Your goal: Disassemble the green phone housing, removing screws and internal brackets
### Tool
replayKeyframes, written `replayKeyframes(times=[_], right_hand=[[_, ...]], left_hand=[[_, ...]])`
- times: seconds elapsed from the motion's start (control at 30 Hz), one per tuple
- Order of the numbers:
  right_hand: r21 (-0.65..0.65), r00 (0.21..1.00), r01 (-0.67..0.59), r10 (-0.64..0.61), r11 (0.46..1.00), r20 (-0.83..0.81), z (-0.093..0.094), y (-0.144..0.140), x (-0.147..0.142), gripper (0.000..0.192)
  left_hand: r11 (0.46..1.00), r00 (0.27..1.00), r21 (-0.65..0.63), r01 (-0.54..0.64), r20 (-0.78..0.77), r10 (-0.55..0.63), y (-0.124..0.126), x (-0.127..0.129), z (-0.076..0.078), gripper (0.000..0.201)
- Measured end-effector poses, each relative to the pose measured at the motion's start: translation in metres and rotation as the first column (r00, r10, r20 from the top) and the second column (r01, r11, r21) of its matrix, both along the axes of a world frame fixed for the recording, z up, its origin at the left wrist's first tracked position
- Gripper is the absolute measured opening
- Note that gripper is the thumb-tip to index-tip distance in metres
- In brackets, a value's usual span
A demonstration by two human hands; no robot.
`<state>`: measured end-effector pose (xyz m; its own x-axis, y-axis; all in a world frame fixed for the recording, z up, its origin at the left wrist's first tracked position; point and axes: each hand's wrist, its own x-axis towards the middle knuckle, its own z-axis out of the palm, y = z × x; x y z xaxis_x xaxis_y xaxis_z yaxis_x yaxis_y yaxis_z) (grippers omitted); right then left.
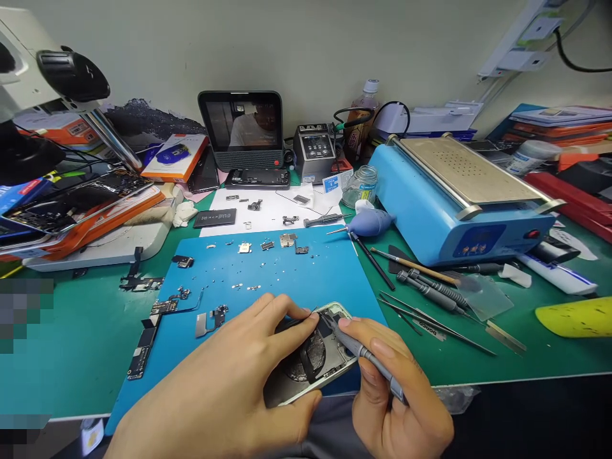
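An opened phone housing (pixel 337 363) is gripped by my left hand (pixel 253 357), thumb along its near edge and fingertips over its far side. A round dark coil (pixel 315 354) shows inside it. My right hand (pixel 401 389) is closed around a grey precision screwdriver (pixel 370 360). The driver's end points into the top corner of the housing, near my left fingertips; its very tip is hard to make out. Part of the housing is hidden under my left hand.
Small phone parts and screws lie on the blue mat (pixel 224 261). A battery (pixel 215 218) rests at the back left. To the right are tweezers (pixel 444 325), more screwdrivers (pixel 430 290), a blue air blower (pixel 370 223) and a blue heating plate machine (pixel 421 210). A microscope arm (pixel 71 73) overhangs the left.
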<state>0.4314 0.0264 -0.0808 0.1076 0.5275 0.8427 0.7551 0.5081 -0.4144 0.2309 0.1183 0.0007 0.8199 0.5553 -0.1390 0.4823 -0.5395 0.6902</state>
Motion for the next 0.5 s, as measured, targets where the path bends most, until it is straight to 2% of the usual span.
replayKeyframes(times=[0.13, 0.3, 0.5], right_hand=[[-0.005, 1.0, 0.007, -0.007, 1.0, 0.006, 0.0002, 0.001, -0.0004, 0.035], [-0.001, 0.998, 0.013, -0.012, 1.0, 0.066, 0.0015, 0.0004, 0.0032, 0.037], [0.117, 0.975, 0.021, -0.046, 0.993, 0.215, 0.0026, 0.0042, 0.0061, 0.071]], left_hand=[[1.0, 1.0, -0.024, -0.006, 0.018, 0.007, 0.0009, 0.0009, 0.0016, 0.036], [0.998, 0.999, -0.053, -0.018, 0.036, 0.02, 0.0017, 0.0009, 0.0037, 0.027], [0.995, 0.996, -0.097, -0.022, 0.08, 0.03, 0.0046, 0.0012, 0.005, 0.021]])
